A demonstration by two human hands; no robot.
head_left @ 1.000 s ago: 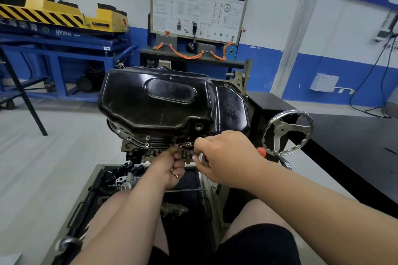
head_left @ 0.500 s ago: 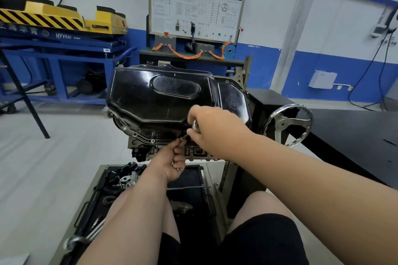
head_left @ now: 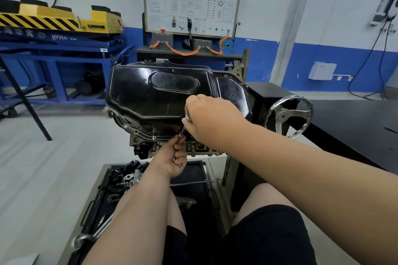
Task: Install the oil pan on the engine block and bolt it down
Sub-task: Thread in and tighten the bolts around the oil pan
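Near the knees lies the tray (head_left: 97,185) of loose parts. Above it the left hand (head_left: 175,162) pinches a small bolt (head_left: 180,134) at the pan's flange. The right hand (head_left: 207,118) grips a metal tool (head_left: 187,114) whose tip meets that bolt. The oil pan (head_left: 155,92) sits on the engine block (head_left: 195,150). If the tool leans, the bolt may cross-thread, or slip and drop into the tray

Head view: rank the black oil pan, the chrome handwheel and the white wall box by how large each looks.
1. oil pan, largest by far, though the right hand covers part.
2. handwheel.
3. wall box, smallest; it hangs far back, so this ranks only its look.
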